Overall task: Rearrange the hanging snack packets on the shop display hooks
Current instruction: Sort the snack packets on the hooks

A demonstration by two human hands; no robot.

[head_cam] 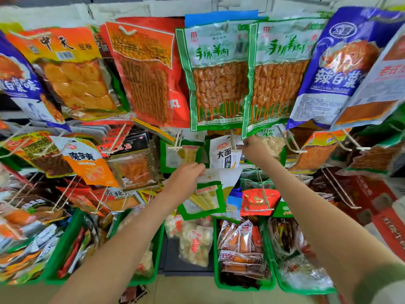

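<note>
My left hand pinches the white top edge of a green packet with pale bamboo-shoot strips, held off the hooks below the middle row. My right hand reaches up to the tip of a wire hook, fingers curled at its end, just under the lower corner of a big green skewer packet. A white packet with black characters hangs on that hook. A matching green bamboo packet hangs on the hook to the left.
Large snack packets fill the top row, among them a second green skewer packet and a blue one. Bare wire hooks jut out at the centre and right. Green baskets of packets stand below.
</note>
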